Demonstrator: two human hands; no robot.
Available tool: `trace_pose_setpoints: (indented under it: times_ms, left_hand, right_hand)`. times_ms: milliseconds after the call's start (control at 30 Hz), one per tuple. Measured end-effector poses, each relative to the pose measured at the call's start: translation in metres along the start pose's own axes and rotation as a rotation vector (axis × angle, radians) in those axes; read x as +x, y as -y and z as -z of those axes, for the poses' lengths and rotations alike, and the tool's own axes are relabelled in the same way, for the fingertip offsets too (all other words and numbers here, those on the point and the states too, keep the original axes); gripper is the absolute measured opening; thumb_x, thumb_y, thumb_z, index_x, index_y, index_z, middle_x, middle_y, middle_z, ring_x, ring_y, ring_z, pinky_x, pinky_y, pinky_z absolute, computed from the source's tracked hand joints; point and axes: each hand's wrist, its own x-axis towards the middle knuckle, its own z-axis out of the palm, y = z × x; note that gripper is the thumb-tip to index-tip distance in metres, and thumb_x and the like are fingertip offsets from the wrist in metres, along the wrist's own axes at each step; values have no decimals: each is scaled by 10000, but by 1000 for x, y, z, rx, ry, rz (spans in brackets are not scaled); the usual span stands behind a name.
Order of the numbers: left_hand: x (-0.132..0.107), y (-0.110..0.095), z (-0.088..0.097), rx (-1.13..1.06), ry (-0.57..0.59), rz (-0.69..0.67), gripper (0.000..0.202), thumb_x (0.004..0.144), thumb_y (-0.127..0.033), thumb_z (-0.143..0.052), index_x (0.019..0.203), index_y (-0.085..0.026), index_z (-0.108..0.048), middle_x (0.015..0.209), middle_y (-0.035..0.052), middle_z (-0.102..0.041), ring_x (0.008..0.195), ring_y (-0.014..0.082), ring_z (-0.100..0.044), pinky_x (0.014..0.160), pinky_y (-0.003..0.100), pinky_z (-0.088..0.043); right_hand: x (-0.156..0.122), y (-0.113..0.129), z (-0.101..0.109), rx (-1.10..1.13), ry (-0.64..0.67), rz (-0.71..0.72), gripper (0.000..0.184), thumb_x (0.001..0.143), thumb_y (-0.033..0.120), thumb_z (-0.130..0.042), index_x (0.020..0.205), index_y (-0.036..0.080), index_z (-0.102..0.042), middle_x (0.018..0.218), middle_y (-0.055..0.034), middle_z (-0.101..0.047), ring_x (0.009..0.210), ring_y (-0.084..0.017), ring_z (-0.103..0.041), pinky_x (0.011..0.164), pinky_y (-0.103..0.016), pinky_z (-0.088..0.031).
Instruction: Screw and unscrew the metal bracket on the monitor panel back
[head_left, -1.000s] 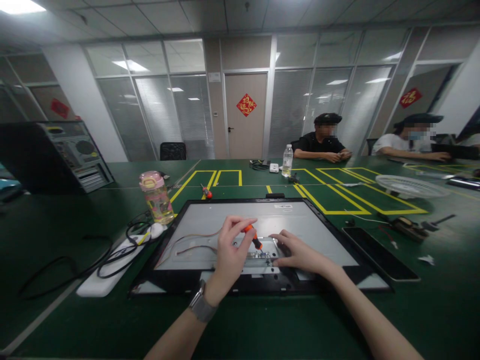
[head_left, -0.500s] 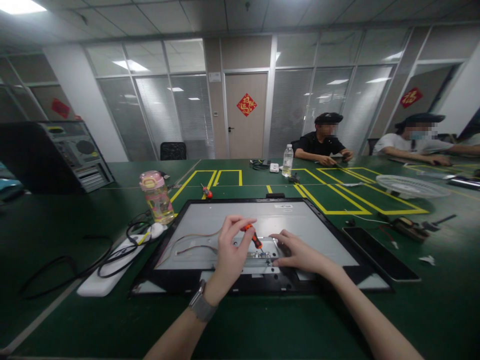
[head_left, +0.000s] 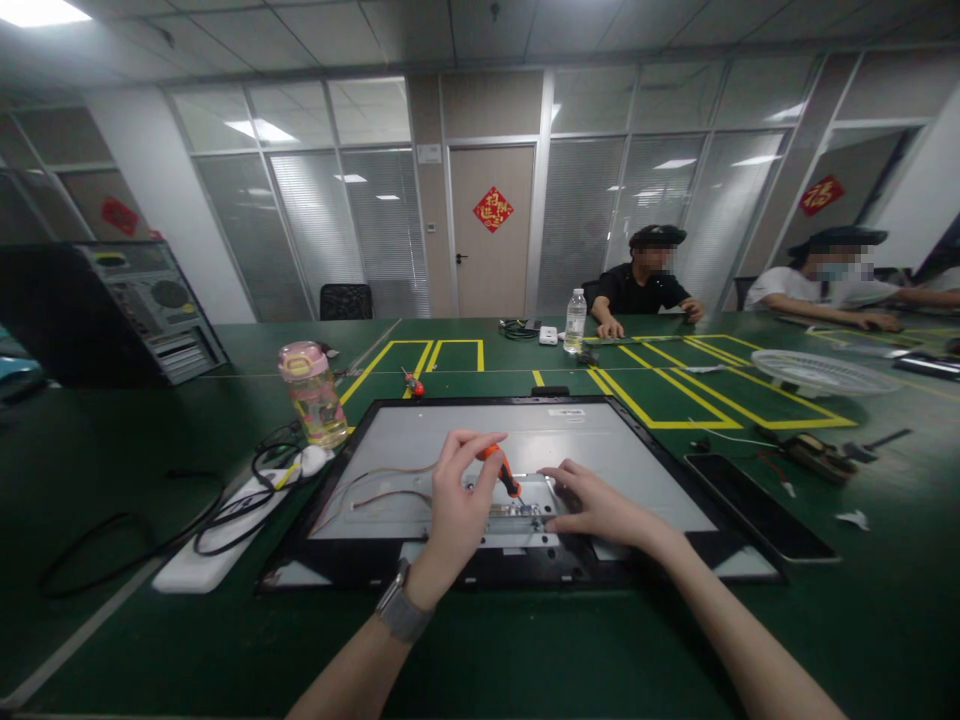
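A flat monitor panel lies back-side up on the green table, its black frame around a grey metal back. My left hand pinches a small orange-handled screwdriver, tip down on a metal bracket near the panel's lower middle. My right hand rests with fingers flat on the bracket, just right of the screwdriver tip. Thin wires run across the panel's left half. A watch sits on my left wrist.
A pink-lidded bottle, black cables and a white slab lie to the left, with a computer case beyond. A dark panel and tools lie right. Two people sit at the far right; a water bottle stands mid-table.
My left hand and the screwdriver have shifted slightly left and turned a little. The far person in black has moved a hand toward the water bottle. My right hand stays put.
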Motion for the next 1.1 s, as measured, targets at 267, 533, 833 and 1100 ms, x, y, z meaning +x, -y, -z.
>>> trace_pose_setpoints:
  times_ms: [267,533,833,1100]
  left_hand:
    - [-2,1,1,-30,33,11,212,936,-262,-542,1029,-217,-727,979,57,-632,946,186,-607,856,316,-489]
    - [-1,0,2,-79,70,47,251,951,-218,-503,1126,-203,-682,1037,70,-675,975,192,-629,884,326,-485]
    - [0,2,-1,5,9,0,170,911,-233,-584,1011,-220,-721,922,36,-631,869,165,-609,808,291,-493]
    - [-1,1,0,-42,38,29,193,933,-226,-543,1032,-216,-709,1019,57,-650,981,184,-613,887,313,-478]
  right_hand:
    - [-1,-1,0,16,-1,15,642,761,369,-747,1340,193,-535,1099,-78,-543,986,-255,-569,897,-349,-468]
    - [2,-7,-3,1,-10,30,655,755,365,-754,1348,199,-530,1094,-76,-546,992,-261,-569,885,-347,-471]
    - [2,-5,-2,-18,-1,14,685,748,374,-762,1359,175,-524,1118,-97,-548,1015,-271,-566,912,-365,-467]
    - [1,-6,-2,-6,-4,12,669,754,380,-749,1358,200,-527,1125,-92,-555,1024,-280,-569,919,-377,-464]
